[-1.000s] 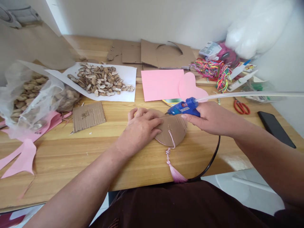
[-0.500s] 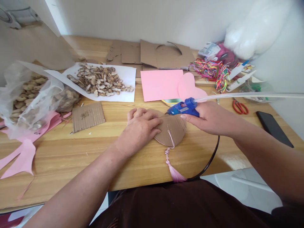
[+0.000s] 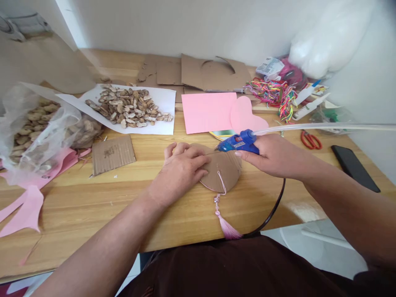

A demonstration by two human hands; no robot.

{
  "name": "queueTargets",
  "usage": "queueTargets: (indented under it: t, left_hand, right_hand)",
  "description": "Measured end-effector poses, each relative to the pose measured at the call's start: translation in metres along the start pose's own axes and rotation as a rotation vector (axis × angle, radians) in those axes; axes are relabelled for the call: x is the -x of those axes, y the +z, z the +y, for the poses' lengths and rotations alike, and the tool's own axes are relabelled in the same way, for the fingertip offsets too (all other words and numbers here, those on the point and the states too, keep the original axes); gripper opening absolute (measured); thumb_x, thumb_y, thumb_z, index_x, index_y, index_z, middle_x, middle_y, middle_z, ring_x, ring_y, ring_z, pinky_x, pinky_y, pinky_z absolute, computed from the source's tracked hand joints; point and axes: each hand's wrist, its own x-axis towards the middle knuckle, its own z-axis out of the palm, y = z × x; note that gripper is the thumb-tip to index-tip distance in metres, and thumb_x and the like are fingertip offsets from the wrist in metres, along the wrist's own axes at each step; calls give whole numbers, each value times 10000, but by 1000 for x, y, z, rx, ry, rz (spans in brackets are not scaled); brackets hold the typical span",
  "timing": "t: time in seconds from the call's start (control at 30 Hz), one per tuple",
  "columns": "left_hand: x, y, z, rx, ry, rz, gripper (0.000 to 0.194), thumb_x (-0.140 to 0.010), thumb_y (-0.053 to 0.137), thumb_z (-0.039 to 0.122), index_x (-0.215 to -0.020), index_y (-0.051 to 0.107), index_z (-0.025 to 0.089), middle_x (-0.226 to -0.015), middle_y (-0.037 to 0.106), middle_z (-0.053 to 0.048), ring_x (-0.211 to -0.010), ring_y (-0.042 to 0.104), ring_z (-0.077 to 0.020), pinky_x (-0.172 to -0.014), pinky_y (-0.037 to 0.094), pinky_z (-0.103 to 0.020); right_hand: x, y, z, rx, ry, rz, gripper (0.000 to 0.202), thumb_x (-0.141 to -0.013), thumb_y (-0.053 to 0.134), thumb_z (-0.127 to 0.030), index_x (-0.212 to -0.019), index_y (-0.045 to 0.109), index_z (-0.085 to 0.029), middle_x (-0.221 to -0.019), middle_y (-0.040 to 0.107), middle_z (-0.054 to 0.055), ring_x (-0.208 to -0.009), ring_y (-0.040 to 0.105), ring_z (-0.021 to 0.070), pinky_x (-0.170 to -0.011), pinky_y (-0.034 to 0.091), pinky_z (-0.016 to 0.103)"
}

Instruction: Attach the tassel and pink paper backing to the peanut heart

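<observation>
A round brown cardboard disc [image 3: 221, 175] lies on the wooden table in front of me. My left hand [image 3: 186, 165] rests on its left part, fingers spread and pressing down, covering that side. My right hand [image 3: 269, 156] grips a blue hot glue gun [image 3: 238, 142], its nozzle at the disc's upper surface. A long clear glue stick [image 3: 309, 127] sticks out of the back of the gun. A pink tassel [image 3: 227, 227] hangs toward the table's front edge from a thin cord loop [image 3: 220, 177] lying on the disc.
Peanut shells [image 3: 133, 105] lie on white paper, left of a pink sheet [image 3: 208, 113] and a pink heart [image 3: 247, 115]. Cardboard scraps [image 3: 213, 74], colored strings [image 3: 272, 93], red-handled scissors [image 3: 311, 140] and a black phone [image 3: 355, 168] lie around. A black cable [image 3: 275, 206] curves at the front.
The whole view has shifted slightly. Both hands, the glue gun and the disc hold nearly the same places relative to each other.
</observation>
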Motion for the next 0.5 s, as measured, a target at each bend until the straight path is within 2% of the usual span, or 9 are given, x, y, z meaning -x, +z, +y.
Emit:
queueTargets:
  t: [0.23, 0.5]
  left_hand:
    - [0, 1, -1, -9, 7, 12, 232, -938, 713, 336, -1164, 759, 319, -1271, 738, -9, -1186, 530, -314, -1082, 310, -537]
    - [-1, 0, -1, -7, 9, 10, 219, -949, 696, 321, -1157, 763, 323, -1264, 739, -12, -1179, 541, -315, -1081, 328, -545]
  right_hand:
    - [-3, 0, -6, 4, -8, -15, 374, -946, 476, -519, -735, 555, -220, -765, 683, 77, -711, 621, 231, -671, 402, 342]
    - [1, 0, 9, 32, 33, 30, 404, -939, 464, -545, -684, 489, -233, -699, 621, 53, -676, 579, 217, -650, 373, 339]
